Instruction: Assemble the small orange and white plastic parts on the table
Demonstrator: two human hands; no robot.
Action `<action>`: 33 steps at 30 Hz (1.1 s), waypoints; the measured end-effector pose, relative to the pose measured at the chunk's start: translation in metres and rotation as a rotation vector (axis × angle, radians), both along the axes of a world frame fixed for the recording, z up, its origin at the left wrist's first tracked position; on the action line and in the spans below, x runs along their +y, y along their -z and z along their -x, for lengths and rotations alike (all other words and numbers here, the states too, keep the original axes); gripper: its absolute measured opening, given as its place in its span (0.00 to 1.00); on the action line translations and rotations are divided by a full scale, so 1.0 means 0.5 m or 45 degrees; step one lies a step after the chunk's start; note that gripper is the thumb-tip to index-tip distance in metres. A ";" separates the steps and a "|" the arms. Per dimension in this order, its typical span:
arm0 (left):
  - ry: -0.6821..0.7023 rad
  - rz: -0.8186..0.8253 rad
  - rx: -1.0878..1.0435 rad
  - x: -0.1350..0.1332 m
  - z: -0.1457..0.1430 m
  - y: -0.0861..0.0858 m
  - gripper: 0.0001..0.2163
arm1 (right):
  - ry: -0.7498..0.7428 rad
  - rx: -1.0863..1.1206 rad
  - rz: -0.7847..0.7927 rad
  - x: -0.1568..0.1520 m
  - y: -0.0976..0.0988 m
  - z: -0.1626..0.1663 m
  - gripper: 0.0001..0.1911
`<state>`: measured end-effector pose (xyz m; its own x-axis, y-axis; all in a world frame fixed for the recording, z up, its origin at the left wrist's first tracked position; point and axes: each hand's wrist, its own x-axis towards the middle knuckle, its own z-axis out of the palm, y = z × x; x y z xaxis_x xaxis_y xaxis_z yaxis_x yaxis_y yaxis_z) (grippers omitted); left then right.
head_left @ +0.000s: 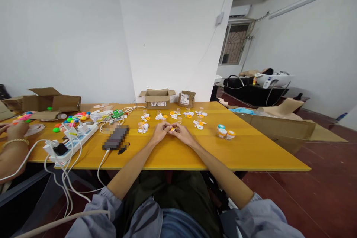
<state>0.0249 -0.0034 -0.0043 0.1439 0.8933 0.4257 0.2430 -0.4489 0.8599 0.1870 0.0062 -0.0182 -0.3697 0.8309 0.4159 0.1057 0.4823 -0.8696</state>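
Over the yellow table (240, 156), my left hand (161, 132) and my right hand (182, 133) meet with fingertips closed around a small orange-and-white plastic part (172, 129). Fingers hide much of it, so its exact kind cannot be made out. Just beyond my hands lie several small groups of loose white pieces (143, 131), orange rings (165, 117) and clear cups (179, 120). A white disc (199, 127) lies to the right of my right hand. Farther right stand small lidded jars, one with a white lid (222, 132) and orange-rimmed ones (231, 134) beside it.
Two cardboard boxes, a wider one (158, 98) and a smaller one (187, 99), stand against the wall. Left of me are a dark device (115, 137), a power strip (79, 139) with trailing cables, and colourful balls (56, 129). A co-worker's hand (18, 131) is at the far left.
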 end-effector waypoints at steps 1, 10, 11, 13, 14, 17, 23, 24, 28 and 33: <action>0.019 0.006 -0.005 0.000 0.000 0.000 0.12 | 0.004 0.007 0.014 0.003 0.000 -0.002 0.14; 0.064 0.070 -0.025 0.007 0.003 0.002 0.11 | 0.041 0.010 -0.077 0.003 -0.002 -0.006 0.12; 0.070 0.085 -0.030 0.007 0.003 0.003 0.11 | 0.050 -0.004 -0.099 0.003 -0.002 -0.006 0.11; 0.084 0.117 -0.040 0.007 0.002 0.005 0.11 | 0.079 -0.038 -0.147 0.003 -0.002 -0.006 0.10; 0.095 0.129 -0.042 0.007 0.001 0.005 0.11 | 0.094 -0.059 -0.171 0.003 -0.003 -0.006 0.09; 0.100 0.117 -0.028 0.007 0.000 0.006 0.09 | 0.120 -0.132 -0.238 0.001 -0.006 -0.008 0.07; 0.000 -0.003 0.068 0.005 0.005 0.000 0.07 | 0.191 -0.231 -0.301 -0.008 -0.015 -0.013 0.07; 0.003 -0.010 0.073 0.005 0.006 -0.001 0.07 | 0.189 -0.228 -0.294 -0.008 -0.015 -0.013 0.07; 0.033 -0.005 0.009 0.004 0.005 -0.005 0.06 | 0.108 -0.107 -0.178 -0.006 -0.012 -0.010 0.08; -0.044 -0.009 -0.193 0.012 0.004 -0.002 0.07 | -0.045 0.093 0.043 0.002 0.001 -0.004 0.15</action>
<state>0.0227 0.0028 -0.0035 0.0467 0.8935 0.4466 0.1259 -0.4488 0.8847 0.1892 0.0073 -0.0186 -0.3686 0.8320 0.4146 0.0246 0.4545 -0.8904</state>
